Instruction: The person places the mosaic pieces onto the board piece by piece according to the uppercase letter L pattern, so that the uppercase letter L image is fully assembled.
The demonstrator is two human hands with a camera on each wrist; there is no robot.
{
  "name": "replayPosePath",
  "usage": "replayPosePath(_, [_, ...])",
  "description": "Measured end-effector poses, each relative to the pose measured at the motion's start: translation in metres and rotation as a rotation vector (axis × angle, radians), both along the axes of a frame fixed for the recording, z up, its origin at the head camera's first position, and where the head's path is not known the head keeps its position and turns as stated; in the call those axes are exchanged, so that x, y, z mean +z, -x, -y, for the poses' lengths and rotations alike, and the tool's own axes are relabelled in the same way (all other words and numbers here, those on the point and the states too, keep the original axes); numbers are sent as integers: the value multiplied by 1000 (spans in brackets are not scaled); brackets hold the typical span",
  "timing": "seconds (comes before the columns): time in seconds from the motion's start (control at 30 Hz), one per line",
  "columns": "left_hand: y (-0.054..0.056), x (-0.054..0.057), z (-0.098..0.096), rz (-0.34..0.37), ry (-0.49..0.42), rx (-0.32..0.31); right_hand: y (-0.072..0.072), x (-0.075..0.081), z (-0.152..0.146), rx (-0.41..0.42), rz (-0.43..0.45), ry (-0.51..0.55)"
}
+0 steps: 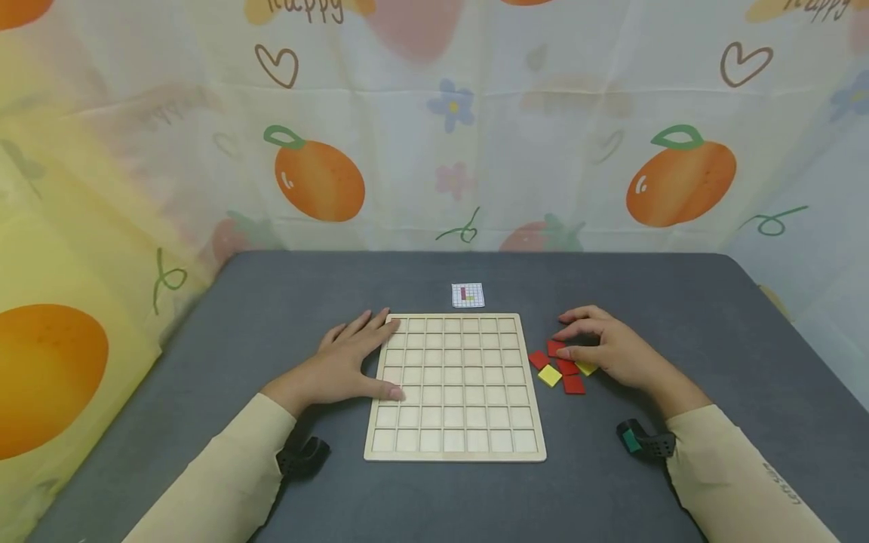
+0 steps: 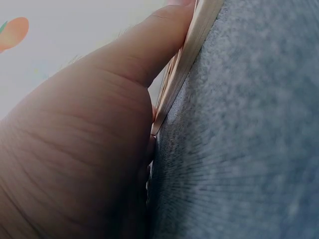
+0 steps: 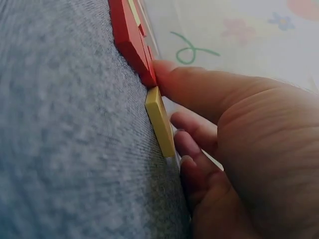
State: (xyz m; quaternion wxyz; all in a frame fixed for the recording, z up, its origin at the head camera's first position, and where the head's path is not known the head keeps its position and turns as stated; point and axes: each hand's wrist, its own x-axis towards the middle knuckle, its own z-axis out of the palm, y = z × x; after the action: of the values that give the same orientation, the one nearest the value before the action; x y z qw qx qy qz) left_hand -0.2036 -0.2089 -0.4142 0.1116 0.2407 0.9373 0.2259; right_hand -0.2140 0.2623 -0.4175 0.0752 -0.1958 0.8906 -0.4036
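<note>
My left hand (image 1: 349,366) rests on the left edge of a pale wooden grid board (image 1: 455,456), fingers spread and thumb on the lower cells. In the left wrist view the thumb (image 2: 149,47) lies over the board's side. Just right of the board, my right hand (image 1: 614,347) reaches over a small group of square tiles, fingers loosely bent. Its thumb touches a red tile (image 3: 130,47) in the right wrist view; a yellow tile (image 3: 160,122) stands close to the fingers. Another yellow tile (image 1: 550,375) and a red tile (image 1: 573,385) lie nearer me. The hand partly covers some tiles.
A small white card (image 1: 468,295) printed with a grid and coloured squares lies behind the board. All of this is on a dark grey table (image 1: 434,501). A fruit-patterned curtain (image 1: 407,151) hangs along the table's far edge.
</note>
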Motion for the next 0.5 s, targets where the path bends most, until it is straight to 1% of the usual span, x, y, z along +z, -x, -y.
replayPosePath(0.1, [0,0,0,-1,1,0,0,2,3,-9,-14,6])
replayPosePath(0.2, [1,0,1,1,-1,0,0,3,7,-19,-47,19])
replayPosePath(0.27, [1,0,1,2,-6,0,-1,3,10,-46,-62,14])
replayPosePath(0.43, [0,0,1,4,-11,-4,-4,3,15,-121,-54,16])
replayPosePath(0.5, [-1,0,1,4,-9,-4,-6,4,17,-136,-60,32])
